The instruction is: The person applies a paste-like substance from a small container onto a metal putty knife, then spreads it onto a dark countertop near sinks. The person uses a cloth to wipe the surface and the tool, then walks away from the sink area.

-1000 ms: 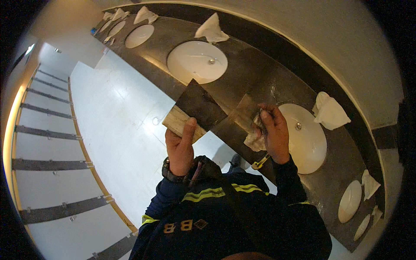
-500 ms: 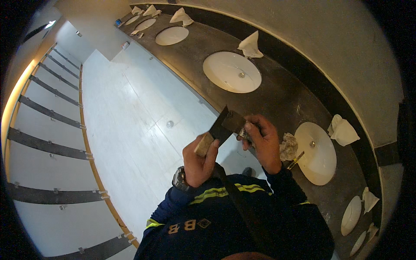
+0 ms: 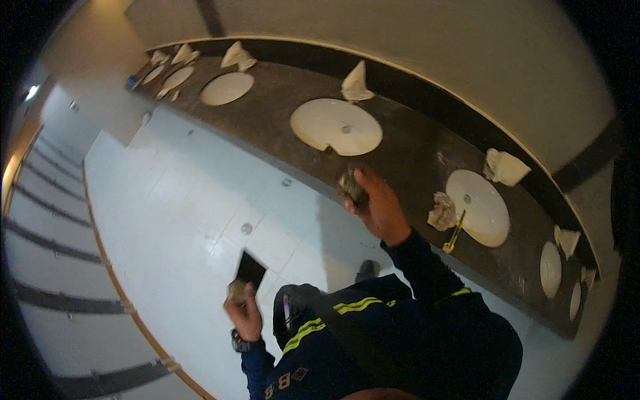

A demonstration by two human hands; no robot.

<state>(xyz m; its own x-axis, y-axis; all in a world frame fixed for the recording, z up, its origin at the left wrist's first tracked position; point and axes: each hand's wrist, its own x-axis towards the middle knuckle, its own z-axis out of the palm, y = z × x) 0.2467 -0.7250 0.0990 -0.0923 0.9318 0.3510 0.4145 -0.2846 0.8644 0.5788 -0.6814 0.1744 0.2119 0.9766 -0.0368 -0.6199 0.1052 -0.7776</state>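
My left hand [image 3: 245, 319] is out over the floor, closed round the pale handle of a scraper [image 3: 251, 269] with a broad dark blade. Near the counter's front edge, my right hand [image 3: 381, 210] grips a second tool, a dark, smeared scraper [image 3: 351, 185]. Its blade is hard to make out against the dark counter [image 3: 407, 143]. Beyond that hand lies a white oval sink [image 3: 320, 120], with something small and dark overlapping its near rim. A crumpled, soiled wad [image 3: 442, 212] and a yellow-black tool [image 3: 455, 233] lie by another sink [image 3: 490, 213] to the right.
Several more oval sinks run along the counter, with white crumpled cloths or papers [image 3: 357, 81] behind them. The light tiled floor [image 3: 173, 193] has a round drain [image 3: 247, 229]. Pale panels with dark strips [image 3: 47, 237] line the left side.
My hands have drawn apart: the left went down and left with its scraper, the right up and left towards the nearer sink. The two blades no longer meet. My view has shifted too.
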